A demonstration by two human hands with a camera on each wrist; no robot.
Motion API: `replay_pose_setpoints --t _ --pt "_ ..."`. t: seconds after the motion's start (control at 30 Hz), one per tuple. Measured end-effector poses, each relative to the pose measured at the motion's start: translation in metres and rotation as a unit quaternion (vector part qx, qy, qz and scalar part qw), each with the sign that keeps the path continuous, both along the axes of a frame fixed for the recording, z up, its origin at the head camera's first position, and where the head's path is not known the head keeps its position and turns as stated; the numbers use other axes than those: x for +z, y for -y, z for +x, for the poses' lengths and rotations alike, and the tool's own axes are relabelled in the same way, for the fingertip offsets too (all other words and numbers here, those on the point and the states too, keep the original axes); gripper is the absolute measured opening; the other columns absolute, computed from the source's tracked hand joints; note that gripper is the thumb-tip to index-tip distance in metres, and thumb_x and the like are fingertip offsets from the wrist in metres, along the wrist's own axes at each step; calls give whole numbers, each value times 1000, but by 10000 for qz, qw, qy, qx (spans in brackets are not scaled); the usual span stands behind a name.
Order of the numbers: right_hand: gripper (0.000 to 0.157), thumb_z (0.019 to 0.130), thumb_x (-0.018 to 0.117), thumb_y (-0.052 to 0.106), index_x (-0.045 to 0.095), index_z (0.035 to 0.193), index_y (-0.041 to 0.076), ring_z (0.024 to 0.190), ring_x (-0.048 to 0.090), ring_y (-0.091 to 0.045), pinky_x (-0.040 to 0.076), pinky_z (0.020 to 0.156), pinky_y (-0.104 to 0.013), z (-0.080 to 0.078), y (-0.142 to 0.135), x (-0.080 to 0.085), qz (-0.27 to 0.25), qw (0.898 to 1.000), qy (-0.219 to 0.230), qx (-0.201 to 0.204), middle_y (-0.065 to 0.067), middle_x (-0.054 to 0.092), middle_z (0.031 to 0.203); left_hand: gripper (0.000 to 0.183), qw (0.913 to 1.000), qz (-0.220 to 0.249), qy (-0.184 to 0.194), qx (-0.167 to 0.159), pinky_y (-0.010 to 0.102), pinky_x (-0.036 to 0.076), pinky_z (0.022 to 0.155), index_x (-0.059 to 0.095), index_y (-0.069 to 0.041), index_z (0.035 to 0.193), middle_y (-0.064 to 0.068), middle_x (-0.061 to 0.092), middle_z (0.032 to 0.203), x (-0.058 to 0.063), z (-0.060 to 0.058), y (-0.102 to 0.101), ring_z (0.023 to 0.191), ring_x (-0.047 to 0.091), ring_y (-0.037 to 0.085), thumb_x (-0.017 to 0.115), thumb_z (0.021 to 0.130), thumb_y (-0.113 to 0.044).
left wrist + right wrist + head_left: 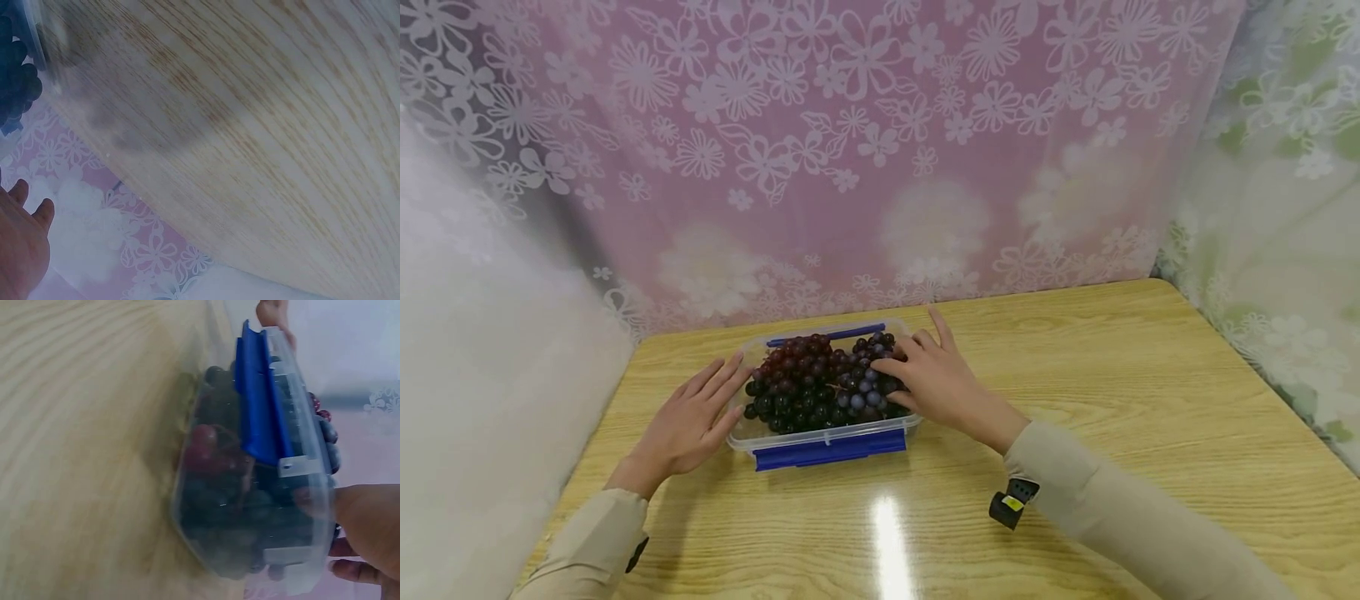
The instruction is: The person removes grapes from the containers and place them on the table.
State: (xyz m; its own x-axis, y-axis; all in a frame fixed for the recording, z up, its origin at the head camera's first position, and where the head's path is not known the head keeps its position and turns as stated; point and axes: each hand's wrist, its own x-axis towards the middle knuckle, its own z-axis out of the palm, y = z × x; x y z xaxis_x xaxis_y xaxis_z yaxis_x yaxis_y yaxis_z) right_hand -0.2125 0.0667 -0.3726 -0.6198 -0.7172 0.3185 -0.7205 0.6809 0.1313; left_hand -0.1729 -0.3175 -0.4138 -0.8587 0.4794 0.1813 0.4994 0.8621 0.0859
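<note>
A clear plastic box (827, 437) with blue side clips stands on the table, filled with bunches of grapes. Reddish grapes (801, 358) lie at the back left, black-green grapes (797, 408) in front, and bluish-purple grapes (867, 396) on the right. My left hand (688, 421) is at the box's left end, fingers straight and fingertips by the rim. My right hand (943, 379) reaches over the right rim; its thumb and bent fingers hold the purple bunch, with the little finger sticking out. In the right wrist view, the thumb (306, 500) shows through the box wall.
The wood-grain table (1075, 375) extends to the right and in front of the box, with light glare (891, 533) near its front. A pink flowered curtain (865, 167) hangs along the back edge, and pale cloth (1292, 275) hangs at the right side.
</note>
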Motion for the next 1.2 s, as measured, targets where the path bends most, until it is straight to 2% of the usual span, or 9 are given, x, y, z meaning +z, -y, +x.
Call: replay_pose_setpoints --t 0.2,0.37,0.6,0.77,0.9,1.0,1.2 --pt "52 82 73 46 60 131 32 103 50 -24 -7 110 -60 3 -2 -5 -41 9991 296 -287 1 60 110 59 10000 72 -7 -20 59 22 107 23 -16 154 7 14 159 -2 0 -1 142 15 34 43 102 -36" --pt "54 82 74 43 57 133 32 105 47 -25 -14 108 -59 1 2 2 -23 9954 856 -426 1 59 114 59 10000 96 16 14 59 22 107 23 -16 154 6 13 159 -1 1 0 143 14 33 41 103 -37" --pt "50 82 75 43 58 127 28 96 47 -23 2 110 -61 -6 5 6 4 9935 1094 -313 0 61 111 58 9999 79 66 61 58 22 108 20 -18 155 6 12 159 -1 2 -1 142 15 33 40 103 -36" --pt "53 84 70 47 58 132 30 95 46 -20 -4 110 -60 -7 4 7 257 9881 1439 -480 3 60 117 59 10000 62 38 21 56 21 109 17 -21 155 6 12 159 -1 3 -2 142 17 34 40 103 -36" --pt "52 82 72 47 59 130 32 101 47 -21 -7 110 -60 -6 4 8 331 9896 1317 -473 5 60 118 58 10000 77 10 16 56 22 108 20 -18 154 6 14 159 -2 3 -3 142 18 34 41 103 -35" --pt "49 82 74 44 60 127 31 104 48 -22 -5 110 -59 -5 6 9 369 9912 1230 -312 5 60 119 58 10000 68 37 57 57 22 108 22 -17 154 6 13 159 -2 3 -2 142 17 34 42 103 -35" --pt "51 82 73 43 59 129 28 103 46 -23 2 110 -60 -7 5 8 469 9890 1383 -213 1 58 120 59 9999 65 55 85 57 21 109 17 -21 155 4 12 159 -3 3 -3 142 16 33 41 103 -35"
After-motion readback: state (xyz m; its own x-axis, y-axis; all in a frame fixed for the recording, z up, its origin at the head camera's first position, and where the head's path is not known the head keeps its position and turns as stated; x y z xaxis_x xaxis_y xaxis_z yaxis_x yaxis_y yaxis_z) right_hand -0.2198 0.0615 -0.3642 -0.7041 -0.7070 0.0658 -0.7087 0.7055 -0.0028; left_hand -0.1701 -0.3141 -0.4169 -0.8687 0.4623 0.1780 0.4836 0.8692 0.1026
